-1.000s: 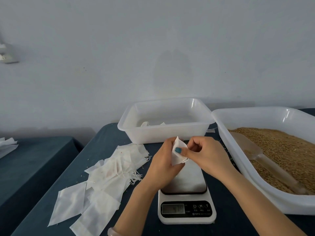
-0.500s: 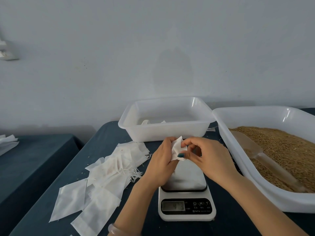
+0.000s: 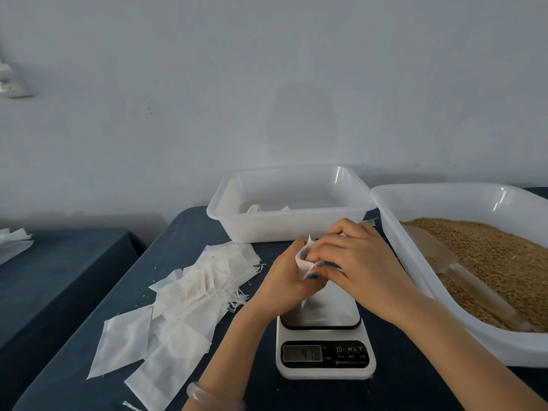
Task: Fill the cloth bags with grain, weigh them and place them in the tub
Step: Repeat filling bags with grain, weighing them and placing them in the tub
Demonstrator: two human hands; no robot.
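Both hands are working one small white cloth bag [image 3: 303,258] just above the white digital scale with a steel plate [image 3: 325,355]. The left hand [image 3: 283,281] is gripping its side and the right hand [image 3: 357,262] is pinching its top. Grain inside: can't tell. A couple of white bags are lying in the clear plastic tub [image 3: 284,232] behind. A pile of flat empty white bags [image 3: 184,295] is waiting at left. Brown grain [image 3: 498,262] and a translucent scoop [image 3: 431,247] are sitting in the large white tub [image 3: 444,203] at right. Probably early in the task, with most bags left.
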